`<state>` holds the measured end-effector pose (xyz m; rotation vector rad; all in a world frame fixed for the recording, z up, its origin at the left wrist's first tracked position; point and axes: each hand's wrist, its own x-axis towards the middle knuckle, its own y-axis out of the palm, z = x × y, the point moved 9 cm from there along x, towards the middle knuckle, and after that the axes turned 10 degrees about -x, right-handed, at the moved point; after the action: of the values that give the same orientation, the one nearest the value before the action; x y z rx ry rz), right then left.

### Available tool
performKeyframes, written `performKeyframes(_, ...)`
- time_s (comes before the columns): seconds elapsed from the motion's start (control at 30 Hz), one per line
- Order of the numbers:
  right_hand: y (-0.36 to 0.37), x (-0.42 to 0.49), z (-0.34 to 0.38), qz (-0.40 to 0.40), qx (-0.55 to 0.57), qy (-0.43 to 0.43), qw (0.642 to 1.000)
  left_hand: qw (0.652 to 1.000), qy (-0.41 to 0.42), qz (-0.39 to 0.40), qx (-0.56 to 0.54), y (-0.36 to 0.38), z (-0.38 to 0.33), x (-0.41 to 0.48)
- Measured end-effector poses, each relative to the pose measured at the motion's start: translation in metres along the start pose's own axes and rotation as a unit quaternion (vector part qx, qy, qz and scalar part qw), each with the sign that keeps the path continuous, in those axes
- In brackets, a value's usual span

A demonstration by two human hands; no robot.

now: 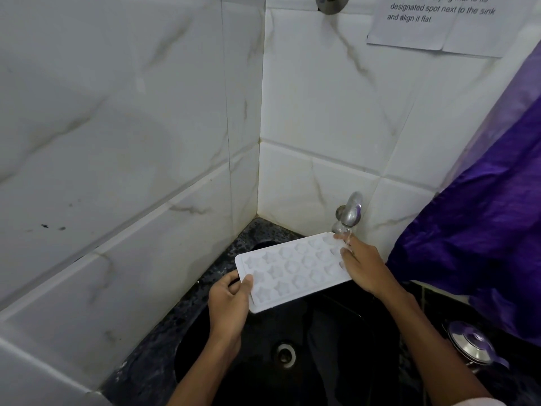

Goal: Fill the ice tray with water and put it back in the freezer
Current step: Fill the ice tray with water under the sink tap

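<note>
Your left hand (229, 300) and right hand (361, 266) each pinch one ice tray (292, 271) end. One tap (349, 213) runs over it, above one sink (336, 341).

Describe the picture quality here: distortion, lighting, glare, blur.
Head view: wide-angle bend bows the tile lines; soft dim light, left wall shaded; black sink nearly featureless; glare on tap and steel lid; white ice tray moulds look washed out; cloth edge blurred.

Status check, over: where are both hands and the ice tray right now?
Left hand and right hand grip white plastic star-mould ice tray. Tray over black sink, far corner under running chrome tap. Nothing obstructing.
</note>
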<state>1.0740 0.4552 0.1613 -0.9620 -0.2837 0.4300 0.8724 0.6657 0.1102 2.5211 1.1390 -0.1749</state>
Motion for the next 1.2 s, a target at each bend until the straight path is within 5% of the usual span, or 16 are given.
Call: performKeyframes(1.2,0.009,0.009,-0.001,0.022,-0.109,-0.058,0.992,1.000,0.014,-0.009,0.004,0.006,-0.002,0.013)
